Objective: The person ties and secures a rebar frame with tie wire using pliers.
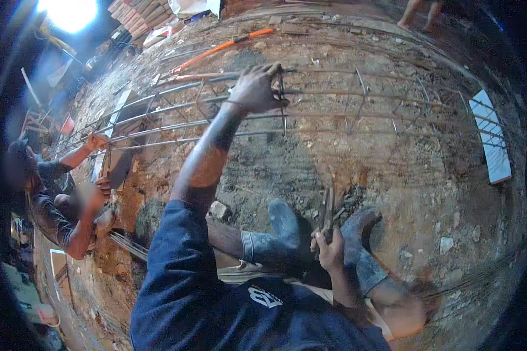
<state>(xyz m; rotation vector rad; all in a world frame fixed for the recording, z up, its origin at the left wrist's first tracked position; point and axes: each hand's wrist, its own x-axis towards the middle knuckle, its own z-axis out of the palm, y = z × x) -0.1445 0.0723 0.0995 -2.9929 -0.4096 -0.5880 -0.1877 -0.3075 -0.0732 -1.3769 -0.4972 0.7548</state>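
Observation:
A long cage of steel reinforcing bars lies across the dirt in front of me. My left hand reaches out to its far side, with the fingers closed round a stirrup, a thin bent bar crossing the long rods. Close to my body, my right hand grips a pair of metal pincers by the handles. The pincers point away from me, between my two boots, and are apart from the cage. More stirrups stand along the rods to the right.
White boards lie under the cage's right end and its left part. A co-worker crouches at the left, both hands near the rods. An orange pole lies beyond; a stone sits by my left leg. Someone's bare legs show far off.

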